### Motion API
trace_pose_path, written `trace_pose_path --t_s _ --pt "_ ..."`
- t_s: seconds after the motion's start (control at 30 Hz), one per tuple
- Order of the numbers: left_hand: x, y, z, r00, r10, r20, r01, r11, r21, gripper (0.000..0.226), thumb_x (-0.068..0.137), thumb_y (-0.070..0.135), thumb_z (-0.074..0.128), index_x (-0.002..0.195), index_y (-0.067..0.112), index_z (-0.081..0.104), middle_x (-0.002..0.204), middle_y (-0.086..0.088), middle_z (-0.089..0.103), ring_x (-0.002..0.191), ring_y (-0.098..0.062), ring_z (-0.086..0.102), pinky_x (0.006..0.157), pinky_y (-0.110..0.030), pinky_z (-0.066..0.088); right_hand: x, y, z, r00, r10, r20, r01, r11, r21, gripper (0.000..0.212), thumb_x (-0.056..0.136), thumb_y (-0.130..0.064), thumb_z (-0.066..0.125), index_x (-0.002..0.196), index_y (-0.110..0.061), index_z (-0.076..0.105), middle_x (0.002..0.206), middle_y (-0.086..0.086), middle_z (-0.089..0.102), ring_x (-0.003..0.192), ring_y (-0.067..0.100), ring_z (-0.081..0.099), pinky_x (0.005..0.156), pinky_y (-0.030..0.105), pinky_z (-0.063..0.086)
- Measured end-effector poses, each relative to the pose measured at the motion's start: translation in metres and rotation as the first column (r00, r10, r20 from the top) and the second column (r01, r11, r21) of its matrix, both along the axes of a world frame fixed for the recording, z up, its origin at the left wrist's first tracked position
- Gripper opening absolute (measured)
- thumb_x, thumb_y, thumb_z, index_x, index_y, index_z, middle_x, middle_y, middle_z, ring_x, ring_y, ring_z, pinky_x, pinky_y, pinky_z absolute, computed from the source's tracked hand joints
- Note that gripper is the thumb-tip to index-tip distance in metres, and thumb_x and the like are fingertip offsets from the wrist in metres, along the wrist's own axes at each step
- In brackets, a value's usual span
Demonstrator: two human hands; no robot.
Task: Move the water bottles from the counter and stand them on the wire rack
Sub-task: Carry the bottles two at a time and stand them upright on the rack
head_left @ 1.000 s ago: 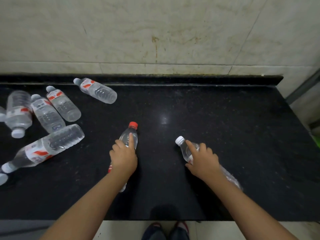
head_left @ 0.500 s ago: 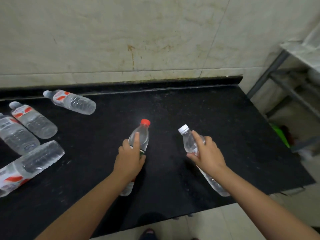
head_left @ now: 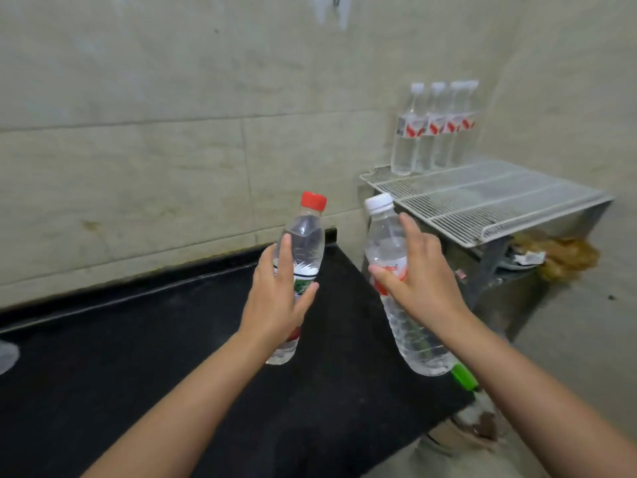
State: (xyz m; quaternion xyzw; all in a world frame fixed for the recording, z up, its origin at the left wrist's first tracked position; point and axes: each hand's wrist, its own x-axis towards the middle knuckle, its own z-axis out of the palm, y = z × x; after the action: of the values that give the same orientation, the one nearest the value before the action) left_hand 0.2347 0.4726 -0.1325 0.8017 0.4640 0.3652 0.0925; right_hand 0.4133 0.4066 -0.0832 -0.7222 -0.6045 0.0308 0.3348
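My left hand [head_left: 275,298] grips a clear red-capped bottle [head_left: 305,236] with a green label, held nearly upright above the black counter [head_left: 138,357]. A clear white-capped bottle [head_left: 387,236] with a red label is in my right hand [head_left: 418,281], tilted with its cap up and its base hanging past the counter's right edge. The white wire rack [head_left: 482,198] lies to the right, beyond both hands. Several bottles [head_left: 432,129] with red labels stand in a row at the rack's back left corner.
A tiled wall runs behind the counter and the rack. Under the rack a metal stand [head_left: 510,291] holds brown clutter [head_left: 558,253]. A green object [head_left: 463,376] lies below the counter's right edge. Part of another bottle [head_left: 7,355] shows at the far left.
Both hands have lifted their bottles off the counter and raised them upright. The view has swung right, so the rack with its standing bottles now shows and the lying bottles have left view.
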Motion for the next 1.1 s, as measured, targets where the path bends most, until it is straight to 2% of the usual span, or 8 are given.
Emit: trace_pose_path --t_s 0.33,0.4,0.5,0.6,0.73,0.8,0.93,1.1 --pt "0.181 0.003 0.063 0.996 -0.044 0.078 0.028 0.981 0.192 0.070 0.077 0.049 0.039 0.134 0.022 0.009 0.127 -0.033 0.045 0.110 -0.045 0.053 0.084 -0.046 0.049 0.174 0.008 0.072 1.000 0.026 -0.018 -0.020 0.963 0.268 0.079 0.083 -0.037 0.062 0.145 -0.027 0.014 0.136 0.016 0.035 0.120 0.030 0.044 0.095 0.038 0.040" --pt "0.208 0.015 0.073 0.996 -0.030 0.088 0.009 0.974 0.225 0.078 0.079 0.050 0.044 0.139 0.019 0.006 0.133 -0.030 0.040 0.116 -0.042 0.050 0.089 -0.044 0.047 0.199 0.022 0.083 0.999 0.021 -0.046 -0.006 0.953 0.304 0.079 0.083 -0.036 0.061 0.145 -0.027 0.014 0.138 0.016 0.033 0.120 0.031 0.045 0.094 0.038 0.041" --pt "0.250 0.043 0.089 0.992 -0.021 0.126 -0.007 0.976 0.219 0.086 0.085 0.038 0.059 0.147 0.009 0.007 0.142 -0.026 0.031 0.128 -0.037 0.039 0.101 -0.043 0.039 0.235 0.052 0.098 0.996 0.020 -0.091 0.016 0.925 0.380 0.076 0.084 -0.035 0.060 0.145 -0.023 0.015 0.138 0.017 0.033 0.122 0.032 0.044 0.095 0.039 0.041" --pt "0.288 0.076 0.102 0.984 -0.015 0.180 -0.040 0.955 0.295 0.087 0.081 0.043 0.054 0.145 0.002 0.013 0.140 -0.029 0.034 0.125 -0.040 0.041 0.098 -0.044 0.040 0.270 0.088 0.109 0.996 0.013 -0.084 0.025 0.900 0.436 0.076 0.084 -0.035 0.060 0.145 -0.021 0.017 0.134 0.019 0.036 0.120 0.035 0.045 0.095 0.039 0.040" --pt "0.333 0.141 0.108 0.958 -0.033 0.286 -0.081 0.922 0.378 0.073 0.079 0.046 0.045 0.138 0.015 0.014 0.131 -0.033 0.042 0.119 -0.042 0.047 0.095 -0.035 0.032 0.312 0.150 0.113 0.998 0.003 -0.063 0.026 0.886 0.463 0.074 0.085 -0.035 0.059 0.145 -0.019 0.018 0.133 0.019 0.036 0.120 0.034 0.045 0.095 0.037 0.040" --pt "0.355 0.174 0.106 0.937 -0.033 0.349 -0.104 0.924 0.367 0.068 0.078 0.048 0.041 0.134 0.020 0.014 0.129 -0.035 0.042 0.117 -0.043 0.047 0.094 -0.036 0.030 0.329 0.183 0.111 0.997 0.022 -0.072 0.014 0.889 0.457 0.073 0.087 -0.035 0.056 0.145 -0.019 0.016 0.139 0.018 0.032 0.125 0.032 0.041 0.100 0.038 0.038" --pt "0.392 0.224 0.101 0.915 -0.002 0.404 -0.143 0.933 0.329 0.073 0.081 0.071 0.028 0.133 0.022 0.013 0.128 -0.037 0.040 0.115 -0.033 0.042 0.092 -0.038 0.031 0.354 0.246 0.100 0.991 0.065 -0.114 -0.007 0.894 0.449 0.066 0.091 -0.040 0.045 0.146 -0.017 0.014 0.140 0.017 0.031 0.125 0.031 0.041 0.098 0.036 0.039" --pt "0.423 0.275 0.077 0.937 0.094 0.336 -0.200 0.934 0.295 0.065 0.081 0.048 0.038 0.134 0.031 0.005 0.124 -0.038 0.043 0.110 -0.047 0.050 0.090 -0.045 0.044 0.370 0.309 0.073 0.975 0.113 -0.194 -0.021 0.906 0.422 0.061 0.094 -0.038 0.038 0.146 -0.017 0.015 0.140 0.019 0.031 0.127 0.031 0.037 0.100 0.036 0.035"
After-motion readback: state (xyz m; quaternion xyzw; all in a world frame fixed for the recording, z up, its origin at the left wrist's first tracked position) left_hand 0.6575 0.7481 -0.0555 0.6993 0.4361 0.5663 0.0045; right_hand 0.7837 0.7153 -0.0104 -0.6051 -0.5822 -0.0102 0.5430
